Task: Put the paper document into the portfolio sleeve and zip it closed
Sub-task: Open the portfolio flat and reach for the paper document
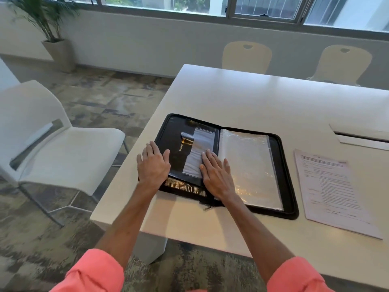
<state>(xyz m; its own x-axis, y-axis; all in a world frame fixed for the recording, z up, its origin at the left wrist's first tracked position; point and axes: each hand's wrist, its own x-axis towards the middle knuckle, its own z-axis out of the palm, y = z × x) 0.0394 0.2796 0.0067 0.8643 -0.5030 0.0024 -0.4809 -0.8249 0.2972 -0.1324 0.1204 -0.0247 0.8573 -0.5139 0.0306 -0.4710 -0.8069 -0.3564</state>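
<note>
Portfolio (284, 165): black, zip-edged, lying open on the white table (252, 98); gold lettering too blurred for me to read.
Sleeve (248, 157): clear glossy plastic, crinkling.
Left hand (152, 165): I am pressing flat, fingers spread, gripping nothing.
Right hand (216, 171): I am resting it flat, fingers extended.
Paper document (330, 186): printed sheet, lying just right of portfolio; text illegible.

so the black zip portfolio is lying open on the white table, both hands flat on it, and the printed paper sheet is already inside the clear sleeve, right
Not quite. The head view shows the printed paper sheet still lying on the white table, to the right of the open black zip portfolio, not in its clear sleeve. The left hand and right hand do rest flat on it.
</note>
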